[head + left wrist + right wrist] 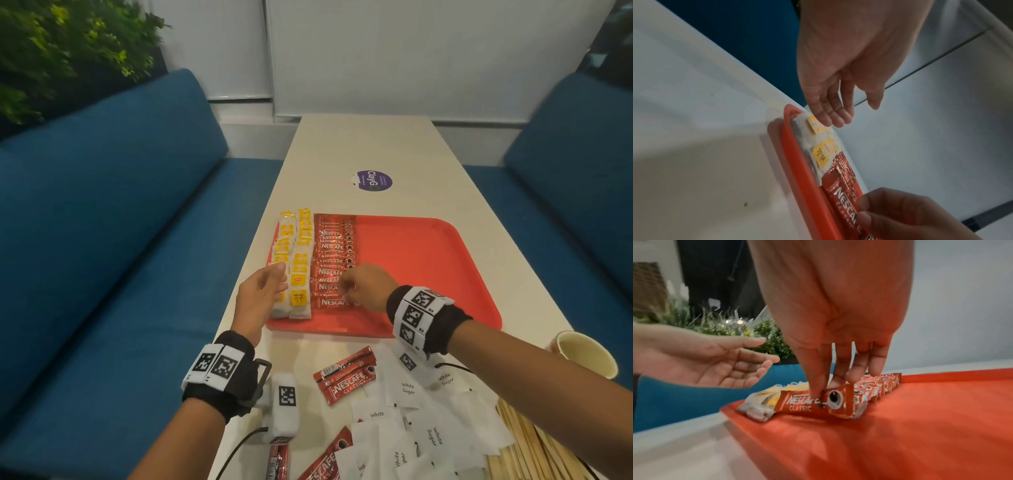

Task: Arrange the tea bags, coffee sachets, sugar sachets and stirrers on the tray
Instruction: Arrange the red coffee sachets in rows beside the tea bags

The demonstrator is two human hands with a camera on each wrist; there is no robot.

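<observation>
Nearest us on the counter (346,144) lay white sugar sachets (407,389), loose Nescafé sachets (346,378) and wooden stirrers (534,445). Beyond, on the red tray (428,260), our right hand (363,286) pinched the nearest Nescafé sachet (807,403) of the coffee row. Our left hand (262,289) hovered, fingers straight and holding nothing, over the yellow-tagged tea bags (294,260) along the tray's left edge.
</observation>
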